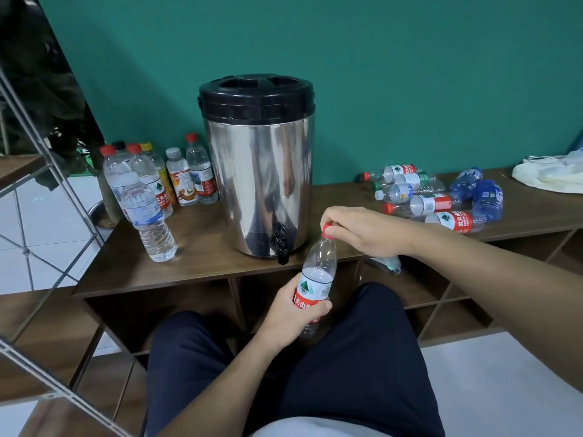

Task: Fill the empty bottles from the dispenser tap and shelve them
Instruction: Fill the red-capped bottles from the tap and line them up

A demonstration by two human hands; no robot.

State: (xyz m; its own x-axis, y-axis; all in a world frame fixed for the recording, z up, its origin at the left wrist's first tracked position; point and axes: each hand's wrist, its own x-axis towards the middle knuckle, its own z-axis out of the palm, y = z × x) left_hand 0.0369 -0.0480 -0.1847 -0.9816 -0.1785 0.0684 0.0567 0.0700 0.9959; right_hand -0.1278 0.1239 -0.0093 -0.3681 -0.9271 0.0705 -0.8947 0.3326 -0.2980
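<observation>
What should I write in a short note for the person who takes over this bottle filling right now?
Left hand grips the body of the red-label bottle, held below the tap of the steel dispenser.
Right hand pinches its red cap.
Done: upright bottles stand left of the dispenser; the front one holds water.
Left: empty bottles lie on the right of the counter. Fill, cap and shelve them.

Single head-worn wide-angle view, looking forward and down, close above the two-handed grip on a bottle (pixel 317 279), desk (pixel 202 247) and green wall (pixel 410 74) just beyond
</observation>
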